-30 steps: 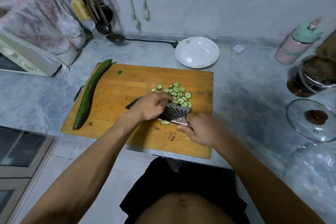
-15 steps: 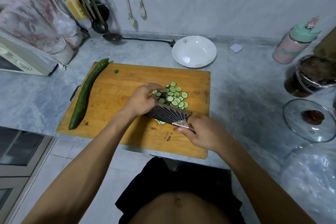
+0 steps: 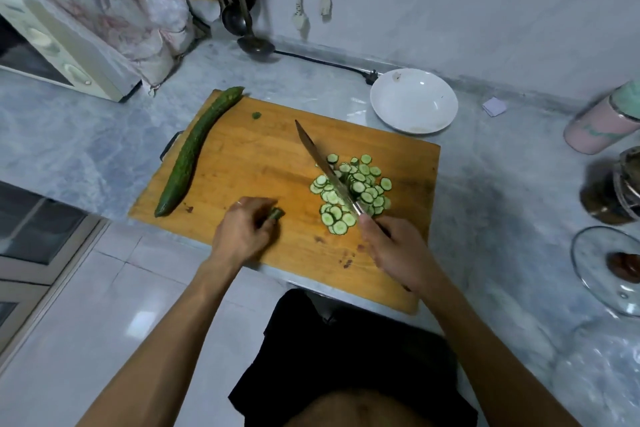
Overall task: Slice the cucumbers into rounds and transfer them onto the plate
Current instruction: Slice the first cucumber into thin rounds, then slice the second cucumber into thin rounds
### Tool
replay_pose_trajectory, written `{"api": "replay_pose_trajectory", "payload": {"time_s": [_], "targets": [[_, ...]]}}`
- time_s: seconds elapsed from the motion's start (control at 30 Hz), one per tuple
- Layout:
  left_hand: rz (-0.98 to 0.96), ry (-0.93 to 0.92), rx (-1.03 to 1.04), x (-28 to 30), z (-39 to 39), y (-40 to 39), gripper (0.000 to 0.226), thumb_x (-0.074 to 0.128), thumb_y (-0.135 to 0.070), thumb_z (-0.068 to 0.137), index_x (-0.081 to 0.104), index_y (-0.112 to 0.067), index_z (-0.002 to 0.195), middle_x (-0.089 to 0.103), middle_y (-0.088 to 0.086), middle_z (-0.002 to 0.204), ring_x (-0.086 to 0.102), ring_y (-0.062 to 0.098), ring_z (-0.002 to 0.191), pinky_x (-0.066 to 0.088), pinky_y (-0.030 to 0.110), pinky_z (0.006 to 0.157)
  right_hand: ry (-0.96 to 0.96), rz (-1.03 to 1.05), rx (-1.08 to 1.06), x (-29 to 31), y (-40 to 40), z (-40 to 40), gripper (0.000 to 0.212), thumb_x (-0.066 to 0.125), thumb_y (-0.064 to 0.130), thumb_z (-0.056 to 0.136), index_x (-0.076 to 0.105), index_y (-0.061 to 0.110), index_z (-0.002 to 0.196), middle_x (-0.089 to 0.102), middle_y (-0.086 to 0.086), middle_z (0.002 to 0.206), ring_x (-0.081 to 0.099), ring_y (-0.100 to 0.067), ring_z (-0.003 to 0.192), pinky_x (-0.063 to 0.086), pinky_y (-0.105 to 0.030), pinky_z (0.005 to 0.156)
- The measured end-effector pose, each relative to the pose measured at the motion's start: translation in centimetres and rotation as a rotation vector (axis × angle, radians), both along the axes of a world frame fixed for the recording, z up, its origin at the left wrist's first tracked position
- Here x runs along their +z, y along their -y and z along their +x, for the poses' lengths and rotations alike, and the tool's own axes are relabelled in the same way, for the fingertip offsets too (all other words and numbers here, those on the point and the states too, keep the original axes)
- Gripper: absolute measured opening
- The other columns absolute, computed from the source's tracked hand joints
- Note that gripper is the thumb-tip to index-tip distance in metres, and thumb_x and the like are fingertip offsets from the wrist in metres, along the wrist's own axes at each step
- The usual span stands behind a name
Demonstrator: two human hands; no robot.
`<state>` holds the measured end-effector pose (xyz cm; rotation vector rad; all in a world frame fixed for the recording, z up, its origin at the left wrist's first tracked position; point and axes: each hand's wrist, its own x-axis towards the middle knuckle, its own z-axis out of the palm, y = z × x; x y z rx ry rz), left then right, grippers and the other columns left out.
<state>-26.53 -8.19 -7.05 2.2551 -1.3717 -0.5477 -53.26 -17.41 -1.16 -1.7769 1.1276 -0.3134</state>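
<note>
A pile of cucumber rounds [image 3: 360, 184] lies on the right half of the wooden cutting board [image 3: 263, 163]. My right hand [image 3: 394, 253] grips the handle of a knife [image 3: 325, 170], whose blade stands on edge through the pile, tip pointing away and left. My left hand [image 3: 242, 232] sits at the board's near edge, fingers curled round a short cucumber end piece [image 3: 276, 214]. A whole cucumber [image 3: 194, 149] lies along the board's left edge. The white plate [image 3: 414, 100] sits behind the board's far right corner with no rounds in it.
A toaster oven [image 3: 52, 55] under a cloth stands far left, with hanging ladles [image 3: 239, 10] and a power cord [image 3: 325, 62] behind the board. A pink bottle [image 3: 602, 125], a dark jar [image 3: 616, 191] and a glass lid [image 3: 609, 267] crowd the right counter.
My left hand pulled back from the slices to the board's near edge with the end piece. The knife turned from lying flat to standing on edge in the pile.
</note>
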Motion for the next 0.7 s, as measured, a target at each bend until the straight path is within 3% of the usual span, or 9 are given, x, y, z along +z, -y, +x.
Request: {"api": "replay_pose_trajectory", "payload": {"time_s": [0.13,0.3,0.4,0.5,0.6,0.7], "targets": [[0.012,0.012,-0.042,-0.6,0.9,0.2,0.048,0.072,-0.039,0.084,0.059,-0.031,0.13,0.06,0.0,0.12,0.054,0.02,0.111,0.049,0.032,0.085,-0.047,0.002,0.013,0.5,0.4,3.8,0.067,0.042,0.051,0.101,0.056,-0.01,0.076,0.053,-0.009,0.057,0.051,-0.019,0.051,0.039,-0.031,0.056],[-0.141,-0.189,0.006,-1.9,2.9,0.3,0.018,0.07,-0.027,0.089,0.073,-0.02,0.105,0.063,-0.002,0.094,0.059,0.021,0.094,0.051,0.034,0.079,-0.09,0.027,0.023,0.8,0.9,7.4,0.072,0.042,0.058,0.097,0.056,-0.011,0.08,0.054,-0.008,0.059,0.049,-0.016,0.051,0.039,-0.032,0.056],[-0.163,-0.329,0.058,-1.4,3.2,0.7,0.01,0.069,-0.021,0.09,0.073,-0.017,0.098,0.063,-0.006,0.091,0.058,0.017,0.096,0.046,0.026,0.082,-0.11,-0.007,-0.013,1.1,0.7,7.6,0.072,0.041,0.059,0.096,0.054,-0.009,0.077,0.055,-0.008,0.06,0.049,-0.015,0.051,0.038,-0.03,0.055],[-0.183,-0.403,0.116,-0.4,4.0,1.5,0.003,0.067,-0.021,0.092,0.069,-0.02,0.094,0.062,-0.008,0.091,0.056,0.012,0.096,0.041,0.013,0.08,-0.093,-0.019,-0.056,1.3,0.8,8.1,0.069,0.04,0.062,0.094,0.052,-0.001,0.069,0.053,-0.009,0.06,0.048,-0.017,0.051,0.038,-0.032,0.055],[-0.228,-0.373,0.179,0.2,6.5,2.6,0.003,0.066,-0.023,0.093,0.066,-0.021,0.095,0.061,-0.012,0.091,0.058,0.013,0.094,0.047,0.024,0.084,-0.124,-0.033,-0.092,1.4,1.0,9.6,0.061,0.038,0.061,0.095,0.056,0.009,0.068,0.059,-0.014,0.061,0.054,-0.027,0.053,0.046,-0.038,0.056],[-0.234,-0.327,0.205,1.4,9.5,4.2,0.016,0.059,-0.027,0.097,0.063,-0.013,0.105,0.065,-0.002,0.094,0.06,0.016,0.088,0.046,0.026,0.073,-0.162,-0.062,-0.11,1.7,1.2,11.2,0.067,0.036,0.062,0.096,0.057,0.004,0.071,0.067,-0.021,0.074,0.064,-0.036,0.066,0.053,-0.046,0.063]]}}
